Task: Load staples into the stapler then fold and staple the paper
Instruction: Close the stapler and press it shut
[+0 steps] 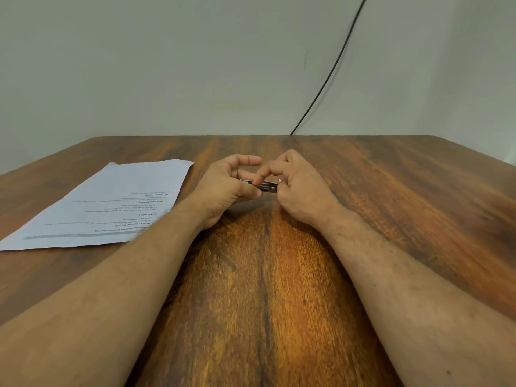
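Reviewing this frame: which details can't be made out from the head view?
- Small metal stapler: mostly covered by the fingers of the left hand and right hand; whether it is open or holds staples cannot be told.
- Loose staples: none can be picked out; too small or hidden by the hands.
- Paper: print faces away and is too small to read; its near-left corner is cut off by the frame edge.
- Black cable: top end runs out of frame.

Place: looking like a plain office or study room.
Evidence: a wooden desk [391,191] is carrying a printed sheet [111,202]; a black cable [332,68] is running down the bare wall [139,65].
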